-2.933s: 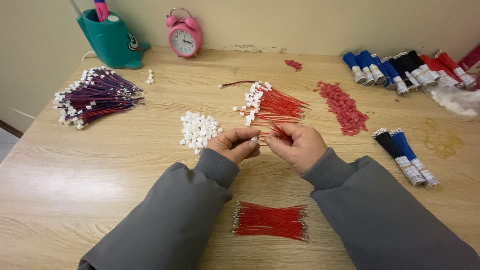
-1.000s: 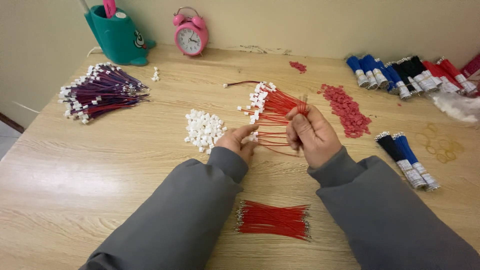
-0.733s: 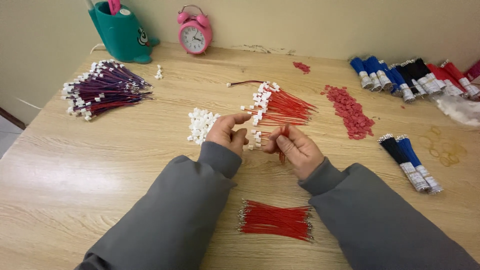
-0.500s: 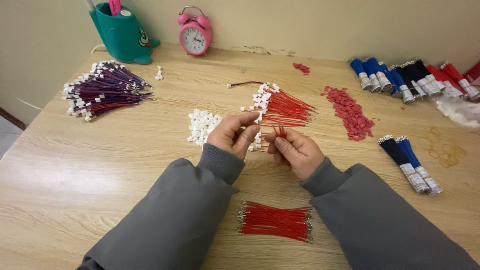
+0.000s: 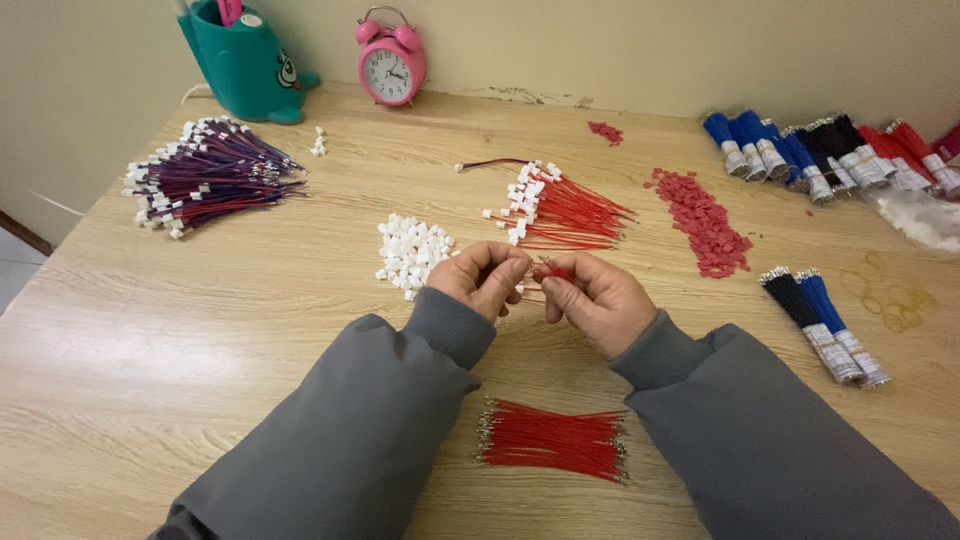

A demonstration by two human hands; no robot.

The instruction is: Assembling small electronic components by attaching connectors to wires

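Two hands in grey sleeves meet over a pale wooden tabletop [image 5: 200,330], the left hand [image 5: 487,281] and the right hand [image 5: 598,301] each pinched shut on a short thin red wire [image 5: 549,270] held between their fingertips. Just left of the left hand lies a small heap of white plastic connector housings [image 5: 411,254]; just beyond the fingers fans a pile of red wires with white connectors fitted [image 5: 560,206]. Near the forearms sits a loose bundle of bare red wires [image 5: 552,441]. Farther right of the right hand spreads a strip of small red plastic pieces [image 5: 702,220], with blue and black wire bundles wrapped in white bands [image 5: 822,322] nearby. A round pink alarm clock [image 5: 391,64] stands far beyond.
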